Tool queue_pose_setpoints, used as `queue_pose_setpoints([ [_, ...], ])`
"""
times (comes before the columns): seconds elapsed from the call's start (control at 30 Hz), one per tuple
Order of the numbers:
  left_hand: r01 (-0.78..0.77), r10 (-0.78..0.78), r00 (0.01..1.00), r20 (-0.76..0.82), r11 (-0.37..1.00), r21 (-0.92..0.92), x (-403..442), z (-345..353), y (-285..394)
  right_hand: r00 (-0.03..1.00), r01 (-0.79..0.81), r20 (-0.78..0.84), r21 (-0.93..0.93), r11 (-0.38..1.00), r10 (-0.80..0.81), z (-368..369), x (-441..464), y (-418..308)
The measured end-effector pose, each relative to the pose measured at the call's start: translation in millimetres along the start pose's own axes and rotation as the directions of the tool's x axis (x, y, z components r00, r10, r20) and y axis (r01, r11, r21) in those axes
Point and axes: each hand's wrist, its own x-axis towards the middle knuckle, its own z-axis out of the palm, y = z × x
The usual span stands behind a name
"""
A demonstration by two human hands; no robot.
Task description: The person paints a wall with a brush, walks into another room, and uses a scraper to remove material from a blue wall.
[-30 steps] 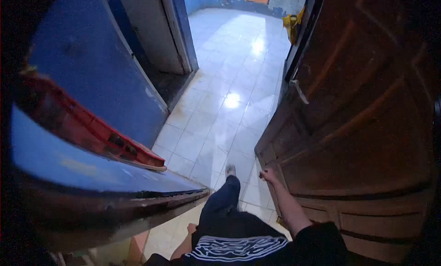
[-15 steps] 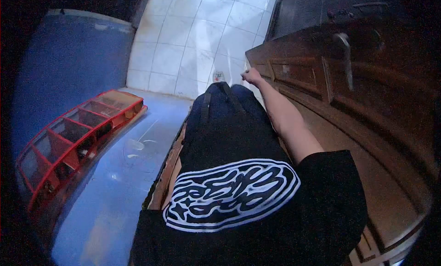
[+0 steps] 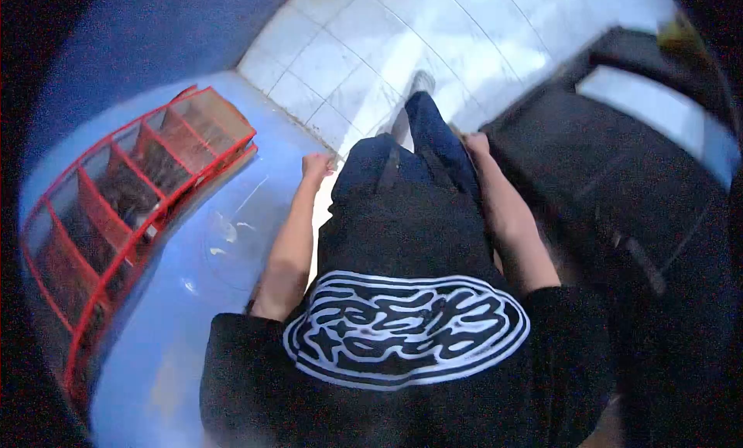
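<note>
Beside my left thigh, my left hand (image 3: 317, 168) is closed in a loose fist with nothing visible in it. My right hand (image 3: 477, 145) hangs by my right leg, its fingers curled and slightly blurred, with no object showing in them. It is close to the lower edge of the dark door (image 3: 573, 154), and contact cannot be made out. Below the hands are my dark trousers (image 3: 441, 135) and a black shirt with a white printed design (image 3: 406, 330). One light shoe (image 3: 422, 81) shows on the white tiled floor (image 3: 333, 69).
A red-framed rack with several compartments (image 3: 116, 208) stands at the left along the blue wall (image 3: 224, 239). The dark door fills the right side. A blurred yellow item (image 3: 681, 36) shows at the upper right.
The view has tilted down and turned. My left hand has come forward into fuller view, and my right hand has drawn back beside my leg. A foot has stepped forward.
</note>
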Motion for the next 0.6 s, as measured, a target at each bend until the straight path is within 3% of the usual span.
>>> queue_pose_setpoints([
  [0.03,0.009,-0.012,0.999,-0.045,0.998,-0.067,-4.5,10.2,22.2,0.999,-0.019,-0.033,-0.082,0.996,0.017,-24.2,10.3,-9.9],
  [0.1,-0.056,0.051,0.978,-0.2,0.998,-0.022,-35.6,37.2,70.6,0.991,0.022,0.124,0.253,0.967,-0.055,18.9,134.4,90.8],
  [0.13,-0.045,0.022,0.969,-0.247,0.995,-0.088,-35.0,47.9,77.8,0.962,0.224,0.147,0.044,0.974,-0.228,-27.0,143.7,63.3],
  [0.17,-0.06,0.008,0.966,-0.258,0.979,-0.193,-33.0,58.8,80.7,0.897,0.425,0.203,-0.154,0.892,-0.392,-69.2,156.1,59.1],
  [0.2,-0.084,0.001,0.963,-0.271,0.953,-0.292,-31.3,68.7,85.2,0.929,0.281,0.256,-0.021,0.959,-0.267,-101.8,173.4,41.5],
  [0.23,-0.108,0.011,0.941,-0.338,0.956,-0.271,-35.2,81.1,90.0,0.936,0.108,0.326,0.096,0.99,-0.134,-127.5,201.9,26.7],
  [0.3,-0.157,0.072,0.948,-0.31,0.954,-0.257,-51.4,93.7,97.5,0.893,-0.042,0.45,0.105,0.994,-0.01,-200.7,205.5,-62.2],
  [0.37,-0.077,-0.013,0.915,-0.404,0.976,-0.205,-59.6,123.5,98.7,0.9,-0.143,0.427,0.099,0.985,0.088,-242.0,247.6,-125.9],
  [0.4,-0.049,-0.018,0.886,-0.463,0.99,-0.133,-59.0,140.7,95.6,0.92,0.038,0.39,0.042,0.998,-0.051,-258.2,266.3,-158.5],
  [0.47,-0.032,0.042,0.907,-0.42,0.999,0.032,-31.8,182.0,47.1,0.867,0.331,0.406,-0.034,0.943,-0.289,-292.8,310.1,-233.1],
  [0.5,-0.084,0.166,0.917,-0.363,0.969,0.232,-13.5,202.7,18.8,0.821,0.539,0.391,-0.284,0.793,-0.417,-298.6,341.2,-266.0],
  [0.53,0.007,0.029,0.941,-0.338,0.995,0.103,-22.6,215.5,37.9,0.717,0.697,0.429,-0.453,0.556,-0.55,-311.2,360.9,-310.6],
  [0.57,0.109,-0.11,0.946,-0.306,0.994,-0.019,-30.4,229.4,54.9,0.712,0.696,0.339,-0.225,0.681,-0.615,-323.2,367.7,-344.3],
  [0.6,0.144,-0.148,0.956,-0.254,0.989,-0.035,-30.7,243.1,59.8,0.77,0.619,0.254,-0.073,0.782,-0.586,-337.3,339.5,-390.0],
])
